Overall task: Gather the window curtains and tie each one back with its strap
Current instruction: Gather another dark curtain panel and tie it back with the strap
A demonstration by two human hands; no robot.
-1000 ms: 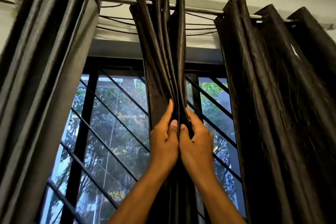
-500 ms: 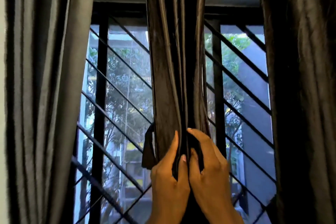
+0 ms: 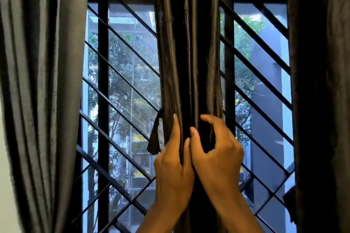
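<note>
**Hands lower on the middle curtain**

Both hands have slid further down the folds, and the rod has gone from sight. My left hand (image 3: 173, 172) lies with straight fingers against the middle curtain (image 3: 187, 53), thumb beside the pleats. My right hand (image 3: 217, 159) curls round them from 3 o'clock. Its strap (image 3: 154, 138) dangles at 9 o'clock of my left fingertips. Side curtains (image 3: 41, 81) hang at both edges.
</note>
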